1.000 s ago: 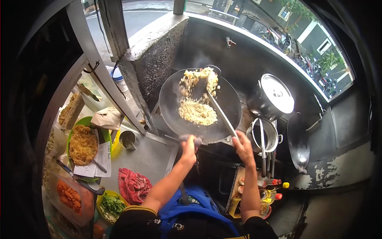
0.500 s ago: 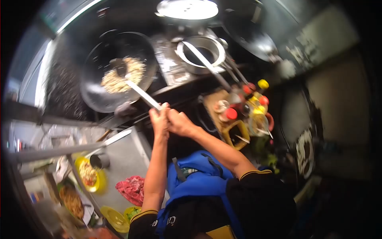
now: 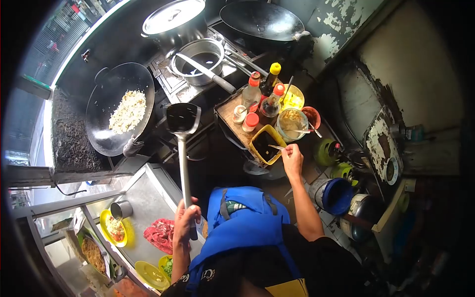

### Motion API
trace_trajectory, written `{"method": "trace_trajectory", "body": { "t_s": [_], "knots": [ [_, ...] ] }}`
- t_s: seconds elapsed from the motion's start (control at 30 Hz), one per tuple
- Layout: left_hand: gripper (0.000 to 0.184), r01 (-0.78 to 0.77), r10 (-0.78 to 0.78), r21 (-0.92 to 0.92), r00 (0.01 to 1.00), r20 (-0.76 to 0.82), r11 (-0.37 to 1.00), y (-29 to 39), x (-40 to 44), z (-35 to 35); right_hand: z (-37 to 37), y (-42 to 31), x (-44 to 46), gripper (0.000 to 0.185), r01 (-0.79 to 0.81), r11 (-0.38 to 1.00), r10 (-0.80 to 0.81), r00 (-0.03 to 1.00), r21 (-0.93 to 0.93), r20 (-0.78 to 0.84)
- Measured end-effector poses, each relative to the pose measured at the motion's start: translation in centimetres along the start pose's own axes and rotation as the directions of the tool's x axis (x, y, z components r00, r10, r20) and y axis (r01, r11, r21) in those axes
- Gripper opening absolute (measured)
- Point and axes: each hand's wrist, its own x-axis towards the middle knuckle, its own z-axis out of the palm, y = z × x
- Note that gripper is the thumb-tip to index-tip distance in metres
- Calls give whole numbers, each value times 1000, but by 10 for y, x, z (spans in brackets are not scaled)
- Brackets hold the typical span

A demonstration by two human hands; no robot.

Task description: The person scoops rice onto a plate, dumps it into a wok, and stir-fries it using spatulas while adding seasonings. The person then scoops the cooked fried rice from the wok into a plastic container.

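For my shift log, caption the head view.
Left hand holding a spatula, right hand holding a utensil at the yellow container.

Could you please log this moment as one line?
left hand: holds spatula | right hand: holds spoon at yellow container | wok: rice inside, no hand touching

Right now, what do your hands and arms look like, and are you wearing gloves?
No gloves: my left hand and right hand are bare, and I see no watch. My forearms are bare too. My right sleeve is black and short. White letters show on the black cloth near my left arm.
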Motion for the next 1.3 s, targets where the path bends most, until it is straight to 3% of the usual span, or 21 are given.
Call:
{"method": "trace_trajectory", "body": {
  "t_s": [0.07, 0.2, 0.23, 0.27, 0.4, 0.57, 0.63, 0.77, 0.93, 1.0, 1.07, 1.2, 1.3],
  "knots": [
    [32, 67, -68, 28, 997, 38, 997, -4, -9, 9, 9, -15, 2, 13, 106, 993, -104, 994, 51, -24],
    [32, 174, -190, 152, 977, 97, 973, -4, -24, 16, 34, -41, 10, 13, 99, 979, -119, 988, 180, 102],
    [32, 204, -230, 187, 964, 132, 961, -5, -27, 18, 40, -42, 16, 12, 347, 936, -349, 937, 62, 29],
    [32, 230, -269, 221, 949, 165, 948, -4, -30, 20, 40, -40, 18, 10, 330, 943, -328, 942, -31, 69],
    [30, 346, -409, 262, 879, 246, 901, -3, -39, 24, 15, -44, 19, 12, 379, 921, -380, 925, -95, 10],
    [32, 351, -443, 314, 845, 300, 882, -15, -25, 31, -43, -88, -1, 10, 467, 883, -468, 884, -41, -9],
    [40, 367, -448, 278, 824, 345, 888, -13, -19, 38, -56, -93, -12, 15, 506, 862, -506, 862, 18, 24],
    [35, 349, -438, 274, 798, 414, 896, -18, -7, 36, -64, -89, -27, 22, 607, 793, -607, 794, 38, -19],
    [38, 388, -453, 237, 799, 396, 891, -20, -8, 36, -59, -79, -36, 20, 622, 779, -617, 783, 77, -85],
    [40, 401, -456, 217, 796, 399, 890, -22, -9, 34, -47, -67, -31, 17, 565, 825, -565, 824, 15, 41],
    [41, 375, -446, 248, 808, 385, 893, -21, -10, 33, -46, -65, -27, 15, 562, 827, -562, 827, 9, 31],
    [41, 384, -456, 258, 821, 344, 886, -13, -22, 29, -37, -64, -15, 14, 480, 877, -476, 873, 11, -107],
    [39, 349, -441, 299, 829, 343, 888, -9, -27, 28, -5, -33, -1, 14, 509, 853, -510, 860, -113, 20]
  ]
}}
